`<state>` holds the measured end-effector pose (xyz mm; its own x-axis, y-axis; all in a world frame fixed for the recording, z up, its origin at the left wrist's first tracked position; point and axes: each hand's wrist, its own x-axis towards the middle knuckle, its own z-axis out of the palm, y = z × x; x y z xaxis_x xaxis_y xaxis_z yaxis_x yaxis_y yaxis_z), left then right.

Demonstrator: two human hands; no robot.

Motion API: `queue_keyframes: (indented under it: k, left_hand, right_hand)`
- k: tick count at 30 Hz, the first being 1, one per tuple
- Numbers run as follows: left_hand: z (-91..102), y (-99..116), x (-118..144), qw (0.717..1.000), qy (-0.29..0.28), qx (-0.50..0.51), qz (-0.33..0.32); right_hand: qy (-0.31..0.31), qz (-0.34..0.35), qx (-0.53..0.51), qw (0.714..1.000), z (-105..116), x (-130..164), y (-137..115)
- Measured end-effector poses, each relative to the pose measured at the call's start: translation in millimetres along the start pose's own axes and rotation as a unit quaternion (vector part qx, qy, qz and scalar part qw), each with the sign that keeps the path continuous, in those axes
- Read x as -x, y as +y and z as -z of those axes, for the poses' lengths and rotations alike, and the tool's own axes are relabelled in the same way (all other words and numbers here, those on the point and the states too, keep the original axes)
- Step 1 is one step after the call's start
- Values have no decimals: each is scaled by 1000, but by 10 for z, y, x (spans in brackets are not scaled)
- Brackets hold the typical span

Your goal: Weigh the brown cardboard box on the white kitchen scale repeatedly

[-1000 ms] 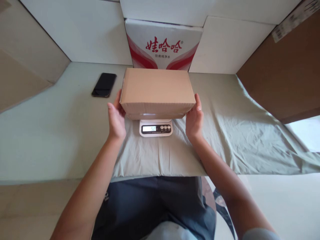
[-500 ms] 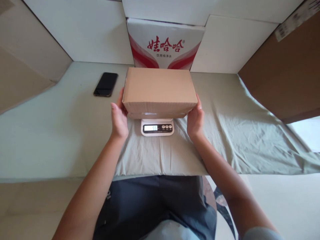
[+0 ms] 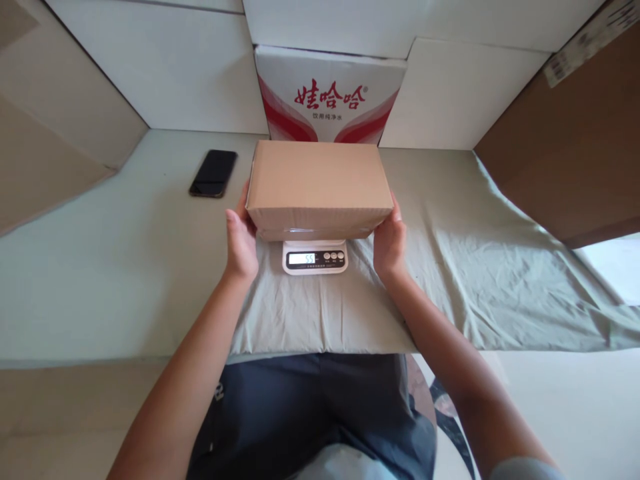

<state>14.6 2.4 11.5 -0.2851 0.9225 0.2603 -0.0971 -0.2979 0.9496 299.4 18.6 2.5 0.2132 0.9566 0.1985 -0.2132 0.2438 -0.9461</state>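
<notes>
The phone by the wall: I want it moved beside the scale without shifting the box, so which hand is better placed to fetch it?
Left, probably. The phone lies beyond the left hand; the right hand would have to cross the cardboard box.
</notes>
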Motion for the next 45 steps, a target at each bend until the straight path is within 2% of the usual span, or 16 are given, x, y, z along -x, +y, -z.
queue_keyframes:
  k: [8,13,15,27,37,45]
  left_hand:
    - [60,-106,-53,999,0,40,-4]
    - [32,-230,-81,996,28,83,-23]
    - [26,-246,-75,996,19,87,-24]
    - [-12,-222,-43,997,6,71,-41]
    - [-36,-171,-20,997,10,62,-34]
    - [-20,-156,-23,996,2,85,-25]
  right_hand:
    - [-13,6,10,1000,2,-1,36]
    - [-12,-4,-15,1000,8,35,48]
    - [-16,-7,-19,1000,7,45,46]
    - [-57,31,-19,998,-50,17,35]
    - [-60,21,14,998,-85,27,5]
    - [-82,42,46,995,-33,86,58]
